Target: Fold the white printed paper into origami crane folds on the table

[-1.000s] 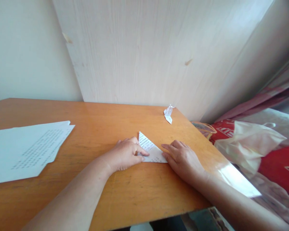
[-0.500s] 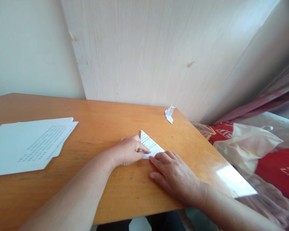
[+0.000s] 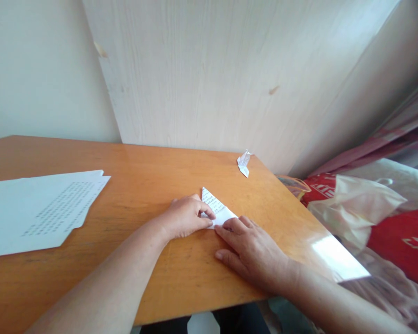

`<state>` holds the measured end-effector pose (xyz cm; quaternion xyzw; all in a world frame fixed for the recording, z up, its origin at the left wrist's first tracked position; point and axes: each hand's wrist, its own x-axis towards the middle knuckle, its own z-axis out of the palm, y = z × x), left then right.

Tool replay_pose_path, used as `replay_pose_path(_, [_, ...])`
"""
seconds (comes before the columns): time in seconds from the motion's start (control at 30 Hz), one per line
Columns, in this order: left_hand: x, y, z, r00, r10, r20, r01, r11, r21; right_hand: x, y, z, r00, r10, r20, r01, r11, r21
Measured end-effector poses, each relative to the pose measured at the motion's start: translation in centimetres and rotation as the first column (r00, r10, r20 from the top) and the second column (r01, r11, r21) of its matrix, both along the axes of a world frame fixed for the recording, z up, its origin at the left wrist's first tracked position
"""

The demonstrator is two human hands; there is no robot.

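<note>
A small folded paper [image 3: 218, 209], white with rows of printed characters, lies on the wooden table with its pointed tip facing away from me. My left hand [image 3: 188, 216] is at its left side, thumb and index finger closed together on the lower left part. The other left fingers are curled and partly hidden. At the lower right edge of the paper, my right hand [image 3: 252, 250] rests with its fingertips pressing down. Its fingers are stretched out and the thumb lies apart on the tabletop. The paper's right corner is covered by the right fingers.
Printed paper sheets [image 3: 48, 204] lie stacked on the left of the table [image 3: 153, 171]. A folded paper figure [image 3: 244, 163] stands near the far right corner. Beyond the right edge are red bags [image 3: 404, 250] and a whitish plastic bag [image 3: 358, 204]. A pale board [image 3: 195, 74] rises behind.
My left thumb has come forward to meet the index finger at the paper's lower edge. The right hand stays nearly in place, and the view has shifted slightly.
</note>
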<state>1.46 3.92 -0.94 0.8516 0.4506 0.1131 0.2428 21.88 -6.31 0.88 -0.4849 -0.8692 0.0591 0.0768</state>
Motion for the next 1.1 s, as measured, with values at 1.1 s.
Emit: replay_pose_path(1.1, [-0.2,-0.2,0.6,1.000,0.001,-0.027,-0.002,1.000,-0.024,6.5,-2.5,-0.2,0.984,-0.172,0.048,0.163,0.975,0.149])
